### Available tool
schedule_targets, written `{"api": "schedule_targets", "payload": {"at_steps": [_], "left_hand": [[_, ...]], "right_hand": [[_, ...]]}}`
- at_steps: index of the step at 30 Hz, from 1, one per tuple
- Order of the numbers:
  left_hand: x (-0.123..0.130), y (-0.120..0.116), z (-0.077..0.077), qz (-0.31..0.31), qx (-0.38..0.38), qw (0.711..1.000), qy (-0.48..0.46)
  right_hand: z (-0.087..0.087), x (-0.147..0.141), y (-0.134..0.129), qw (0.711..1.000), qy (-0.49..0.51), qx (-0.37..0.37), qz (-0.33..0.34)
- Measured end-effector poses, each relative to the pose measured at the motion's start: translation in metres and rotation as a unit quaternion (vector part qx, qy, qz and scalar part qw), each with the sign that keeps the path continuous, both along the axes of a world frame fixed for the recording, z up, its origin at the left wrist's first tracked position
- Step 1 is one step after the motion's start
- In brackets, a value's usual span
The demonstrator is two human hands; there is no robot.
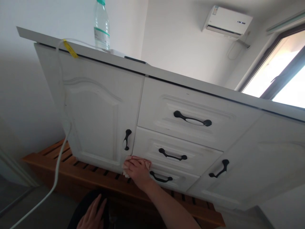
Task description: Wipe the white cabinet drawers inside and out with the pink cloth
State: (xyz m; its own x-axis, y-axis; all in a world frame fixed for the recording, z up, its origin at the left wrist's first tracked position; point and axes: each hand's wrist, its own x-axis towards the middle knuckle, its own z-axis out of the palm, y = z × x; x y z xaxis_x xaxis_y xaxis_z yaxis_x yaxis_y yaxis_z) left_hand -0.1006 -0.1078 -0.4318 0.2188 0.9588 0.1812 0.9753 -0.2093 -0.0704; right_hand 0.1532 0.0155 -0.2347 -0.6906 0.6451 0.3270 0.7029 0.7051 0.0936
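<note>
**Desk:** What does the head view show, hand by hand?

**Photographer:** The right hand (137,169) presses a white cloth (125,173) flat against the front of a white cabinet (100,105), at the left end of the bottom drawer (171,178). The fingers lie nearly straight and close together over the cloth, which peeks out under the palm; they pin it rather than grip it.

**Desk:** And the other one?

**Photographer:** The left hand (91,213) sits low in the near foreground, fingers spread loosely, resting on the person's dark-clad leg (81,203). It holds nothing.

**Desk:** What surrounds the cloth?

**Photographer:** Just above it is the middle drawer with a black handle (172,155); to the left, the cabinet door and its upright black handle (127,140). The bottom drawer's own handle (161,178) is just right of the wrist.

**Desk:** Anything else in frame?

**Photographer:** A clear plastic bottle (101,27) stands on the cabinet top, far left. A white cable (59,152) with a yellow tag (70,48) hangs down the door. A slatted wooden platform (78,173) lies beneath the cabinet. An air conditioner (227,21) is mounted high on the far wall, beside a bright window (281,70) at right.
</note>
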Motion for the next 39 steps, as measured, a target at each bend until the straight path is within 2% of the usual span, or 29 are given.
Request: {"api": "schedule_targets", "payload": {"at_steps": [2, 4, 6, 9, 12, 15, 18, 21, 24, 26, 28, 31, 33, 36, 39], "left_hand": [[-0.007, 0.009, 0.012, 0.065, -0.069, 0.995, 0.035], [-0.007, 0.014, 0.021, 0.068, -0.137, 0.986, 0.072], [-0.004, 0.015, 0.026, 0.051, -0.190, 0.977, 0.087], [-0.003, 0.016, 0.028, 0.029, -0.215, 0.974, 0.069], [-0.002, 0.017, 0.027, 0.025, -0.215, 0.975, 0.048], [0.001, 0.020, 0.032, 0.032, -0.219, 0.974, 0.038], [0.008, 0.023, 0.041, 0.046, -0.223, 0.973, 0.037], [0.012, 0.025, 0.050, 0.057, -0.227, 0.972, 0.031], [0.013, 0.024, 0.051, 0.062, -0.217, 0.974, 0.013], [0.011, 0.024, 0.048, 0.064, -0.207, 0.976, -0.002], [0.010, 0.025, 0.044, 0.062, -0.194, 0.979, -0.016], [0.007, 0.026, 0.036, 0.051, -0.181, 0.982, -0.027], [0.006, 0.027, 0.031, 0.045, -0.182, 0.982, -0.025], [0.005, 0.027, 0.025, 0.035, -0.166, 0.985, -0.020], [0.003, 0.026, 0.021, 0.028, -0.145, 0.989, -0.015]], "right_hand": [[0.004, -0.007, 0.005, 1.000, -0.010, 0.018, 0.005], [0.005, -0.004, 0.006, 0.999, -0.011, 0.036, 0.008], [0.002, 0.012, 0.000, 0.999, 0.000, 0.052, 0.004], [-0.011, 0.059, -0.023, 0.992, 0.035, 0.115, -0.037], [-0.022, 0.124, -0.057, 0.966, 0.079, 0.216, -0.116], [-0.024, 0.189, -0.092, 0.950, 0.072, 0.234, -0.192], [-0.027, 0.242, -0.122, 0.943, 0.034, 0.236, -0.233], [-0.043, 0.278, -0.149, 0.929, 0.018, 0.244, -0.279], [-0.068, 0.291, -0.171, 0.910, 0.050, 0.236, -0.338], [-0.079, 0.280, -0.179, 0.895, 0.093, 0.225, -0.374], [-0.078, 0.251, -0.178, 0.893, 0.127, 0.211, -0.378], [-0.057, 0.181, -0.152, 0.910, 0.160, 0.210, -0.319], [-0.040, 0.126, -0.120, 0.901, 0.227, 0.262, -0.261], [-0.031, 0.051, -0.063, 0.947, 0.216, 0.162, -0.172], [-0.044, 0.003, -0.021, 0.983, 0.134, 0.022, -0.120]]}}
